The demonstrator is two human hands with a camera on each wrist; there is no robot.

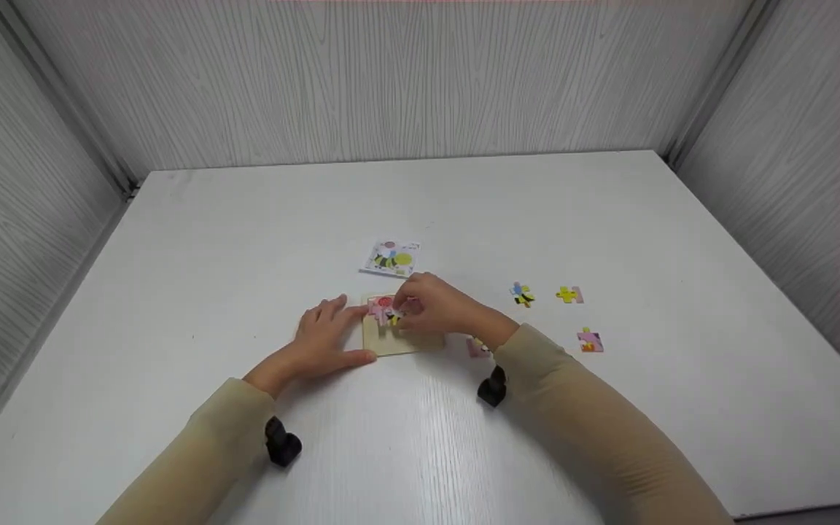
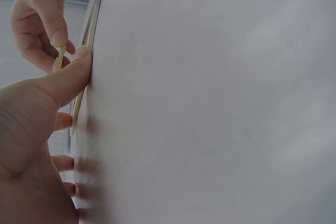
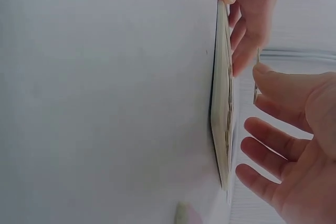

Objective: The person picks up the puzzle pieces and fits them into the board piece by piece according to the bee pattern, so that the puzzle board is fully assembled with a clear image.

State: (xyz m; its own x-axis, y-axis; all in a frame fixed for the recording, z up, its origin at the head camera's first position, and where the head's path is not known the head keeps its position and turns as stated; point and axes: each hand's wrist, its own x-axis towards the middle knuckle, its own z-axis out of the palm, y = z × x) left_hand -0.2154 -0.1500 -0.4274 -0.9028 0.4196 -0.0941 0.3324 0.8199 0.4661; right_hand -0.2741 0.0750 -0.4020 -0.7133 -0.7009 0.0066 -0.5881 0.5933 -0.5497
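My right hand [image 1: 438, 306] pinches a thin wooden jigsaw piece [image 2: 59, 60] between thumb and fingers, held above the square puzzle tray [image 1: 389, 346]. In the right wrist view this piece [image 3: 255, 96] is edge-on, so its picture is hidden; the other fingers of that hand spread loosely. The left hand [image 1: 324, 341] lies along the tray's left side, its thumb at the near corner and the index finger touching the far part. Pink picture pieces with a red spot [image 1: 382, 306] show at the tray's far side, partly covered by the right hand.
Behind the tray lies a bee picture card [image 1: 392, 259]. Right of it, loose pieces are scattered: a blue-yellow one [image 1: 522, 294], a yellow one [image 1: 569, 294], a purple one [image 1: 590, 340] and one [image 1: 477, 347] partly under the right wrist. Panelled walls enclose the white table [image 1: 281, 219].
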